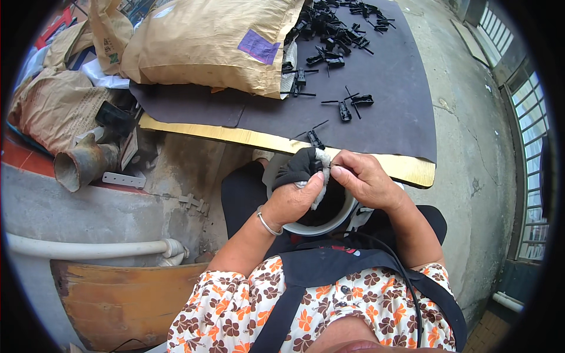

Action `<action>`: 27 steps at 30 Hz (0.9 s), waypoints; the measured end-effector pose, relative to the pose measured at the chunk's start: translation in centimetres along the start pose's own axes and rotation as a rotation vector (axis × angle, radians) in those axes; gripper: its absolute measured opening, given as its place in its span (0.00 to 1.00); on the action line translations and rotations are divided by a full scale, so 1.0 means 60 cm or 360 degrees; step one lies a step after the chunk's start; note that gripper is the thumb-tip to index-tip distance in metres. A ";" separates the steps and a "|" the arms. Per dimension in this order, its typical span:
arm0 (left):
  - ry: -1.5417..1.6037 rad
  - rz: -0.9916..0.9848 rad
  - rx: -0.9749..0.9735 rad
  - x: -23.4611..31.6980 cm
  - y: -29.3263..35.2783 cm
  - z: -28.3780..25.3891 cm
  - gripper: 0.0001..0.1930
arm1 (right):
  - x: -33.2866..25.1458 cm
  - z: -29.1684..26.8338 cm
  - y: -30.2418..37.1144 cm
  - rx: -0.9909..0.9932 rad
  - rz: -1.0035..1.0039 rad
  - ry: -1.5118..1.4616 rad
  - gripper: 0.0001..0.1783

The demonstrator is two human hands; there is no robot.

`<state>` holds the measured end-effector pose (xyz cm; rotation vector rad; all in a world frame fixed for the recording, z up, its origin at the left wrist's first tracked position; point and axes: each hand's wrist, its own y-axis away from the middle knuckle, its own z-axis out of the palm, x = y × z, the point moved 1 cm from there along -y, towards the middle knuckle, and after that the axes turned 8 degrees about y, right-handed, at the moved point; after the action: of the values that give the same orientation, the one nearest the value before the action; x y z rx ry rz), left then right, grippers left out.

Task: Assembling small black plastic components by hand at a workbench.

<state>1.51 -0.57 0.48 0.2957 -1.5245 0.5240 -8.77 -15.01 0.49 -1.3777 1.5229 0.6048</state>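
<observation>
My left hand (292, 197) grips a black and white cloth glove (301, 166) bunched over a white bowl (347, 214) that rests on my lap. My right hand (365, 178) pinches a small thin black piece against the glove, fingers closed on it. A silver bangle (265, 224) circles my left wrist. A dark mat (400, 112) on a yellow-edged board lies just beyond the hands, with several small black clip-like parts (344, 110) scattered on it and a heap of them (332, 26) farther back.
A large tan paper sack (218, 41) lies on the mat's left part. More crumpled sacks (53, 100) and a rusty pipe piece (82, 163) sit at the left. A white pipe (88, 248) and wooden board (118, 300) are lower left. Concrete floor (465, 153) and window grilles (529, 176) are right.
</observation>
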 end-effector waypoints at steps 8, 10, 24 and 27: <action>-0.0421 0.0114 0.0042 -0.006 -0.001 0.006 0.09 | -0.002 0.024 -0.007 0.0003 -0.0020 0.0285 0.14; -0.0487 0.0181 0.0112 -0.007 0.003 0.005 0.08 | -0.004 0.041 -0.008 0.0135 -0.0048 0.0291 0.13; -0.1003 0.0359 0.0062 -0.011 0.016 -0.034 0.11 | -0.004 0.026 -0.038 0.0434 -0.0094 0.1219 0.15; -0.1100 0.0498 0.0099 -0.005 0.019 -0.034 0.11 | 0.016 0.039 -0.044 0.0407 -0.0055 0.1353 0.14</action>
<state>2.70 1.40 -0.07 0.3040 -2.2491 0.7648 -5.44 -14.13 -0.73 -1.5319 2.1288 -0.2547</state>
